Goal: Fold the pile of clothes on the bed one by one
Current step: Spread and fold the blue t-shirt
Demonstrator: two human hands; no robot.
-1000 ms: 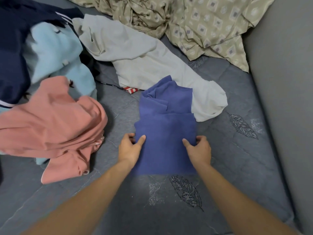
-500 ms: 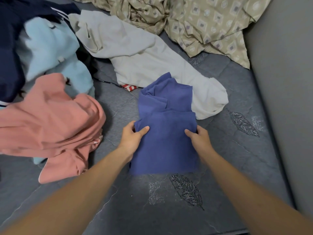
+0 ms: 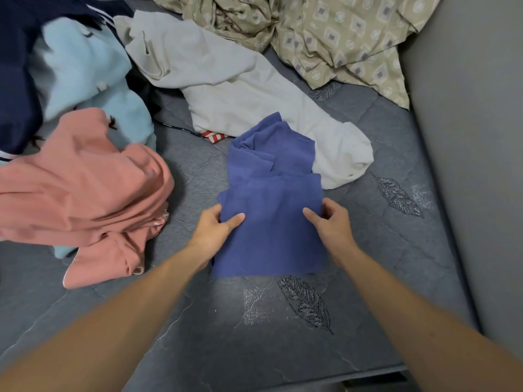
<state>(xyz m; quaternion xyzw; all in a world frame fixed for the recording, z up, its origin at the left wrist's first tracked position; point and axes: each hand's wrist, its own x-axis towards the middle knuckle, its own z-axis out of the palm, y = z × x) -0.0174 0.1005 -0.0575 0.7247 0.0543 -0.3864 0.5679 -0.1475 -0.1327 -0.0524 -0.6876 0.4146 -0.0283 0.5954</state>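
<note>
- The left edge of the blue garment [image 3: 271, 222] is pinched by the left hand [image 3: 216, 229], thumb laid on top and fingers tucked beneath.
- The right edge is gripped likewise by the right hand [image 3: 329, 224], thumb on the cloth.
- The blue garment is spread on the bed [image 3: 283, 335], its far end rumpled against a white garment [image 3: 240, 89].
- A pink garment [image 3: 85, 193], a light blue garment [image 3: 85, 69] and a navy garment [image 3: 17, 80] are heaped at the left.
- A patterned beige sheet [image 3: 339, 32] is bunched at the far end, beside a grey wall [image 3: 467, 137].
- Both forearms are stretched forward, converging on the cloth.
</note>
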